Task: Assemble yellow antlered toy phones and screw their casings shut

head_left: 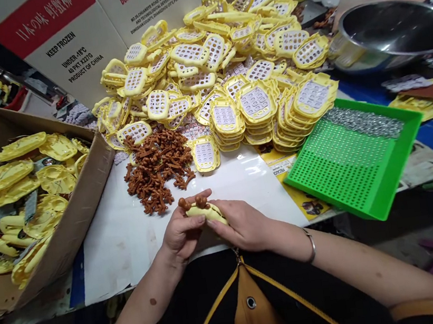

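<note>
The left hand and the right hand are grasping together one yellow plastic part, which is held between them, near the front edge of the table. Two round brown knobs stick up from the side of this part that is away from the person, and the fingers cover its ends, so its full shape I cannot tell. Just ahead of the left hand there is a loose pile of small brown pieces; it stands in the way between this hand and the big heap of yellow covers farther ahead. Straight ahead of both hands, to the right of the brown pile, a single yellow cover lies flat, and behind it and to its right are neat stacks of covers. To the right of the right hand and a little ahead, a green tray with small holes is placed at a slant, with silver screws gathered at its far end. Beyond the tray stands a metal bowl. Well to the left of the left hand, an open cardboard box contains more yellow parts. Far ahead of the left hand, a white printed box stands like a wall behind the heap.
</note>
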A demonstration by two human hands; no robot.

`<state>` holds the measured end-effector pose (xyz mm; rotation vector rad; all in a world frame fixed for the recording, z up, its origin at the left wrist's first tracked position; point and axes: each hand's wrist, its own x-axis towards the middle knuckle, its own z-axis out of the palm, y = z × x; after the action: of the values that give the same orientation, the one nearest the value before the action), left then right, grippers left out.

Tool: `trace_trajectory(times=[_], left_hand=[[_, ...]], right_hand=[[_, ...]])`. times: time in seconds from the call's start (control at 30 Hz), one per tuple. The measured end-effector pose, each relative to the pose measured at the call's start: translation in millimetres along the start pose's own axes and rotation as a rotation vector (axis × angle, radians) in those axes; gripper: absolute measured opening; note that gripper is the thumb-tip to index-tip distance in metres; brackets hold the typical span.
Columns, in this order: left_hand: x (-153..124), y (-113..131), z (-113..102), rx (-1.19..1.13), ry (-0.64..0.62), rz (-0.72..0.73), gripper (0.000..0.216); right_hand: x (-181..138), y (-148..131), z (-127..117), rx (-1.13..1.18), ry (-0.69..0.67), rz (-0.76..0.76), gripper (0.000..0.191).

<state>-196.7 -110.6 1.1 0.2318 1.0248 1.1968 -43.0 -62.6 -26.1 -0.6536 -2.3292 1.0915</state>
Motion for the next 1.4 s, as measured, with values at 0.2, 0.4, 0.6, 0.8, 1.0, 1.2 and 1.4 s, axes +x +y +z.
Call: trace_trajectory(times=[0.2, 0.4, 0.6, 0.8, 1.0, 1.2, 1.4], left_hand=[[0.1, -3.6, 0.0, 0.033, -0.003, 0.021, 0.054], [-1.0, -7.8, 2.5, 0.053, 0.035, 0.032, 0.058], [2.9, -13.5, 3.2, 0.115, 0.053, 0.056, 0.043], [-1.3, -17.9, -0.9, 0.282, 0.049, 0.056, 0.041], [-1.4, -16.1, 2.3, 0.37, -0.072, -0.037, 0.029], [-2.2, -20.8, 1.3, 0.27, -0.033, -0.003, 0.033], [-4.4, -24.6, -0.9, 0.119, 0.139, 0.077, 0.032]], right_hand=[[-3.3, 4.4, -1.8, -0.04, 0.033, -0.024, 0.036], [-2.2, 4.3, -1.4, -0.245, 0.072, -0.055, 0.044], [0.5, 10.2, 3.0, -0.009, 0.165, -0.009, 0.043], [4.4, 16.7, -19.3, 0.168, 0.238, 0.089, 0.028], [7.6, 3.5, -16.2, -0.017, 0.306, -0.075, 0.024], [7.6, 11.3, -10.2, 0.148, 0.274, 0.05, 0.019], [-8.1, 15.8, -7.6, 0.216, 0.085, 0.188, 0.025]])
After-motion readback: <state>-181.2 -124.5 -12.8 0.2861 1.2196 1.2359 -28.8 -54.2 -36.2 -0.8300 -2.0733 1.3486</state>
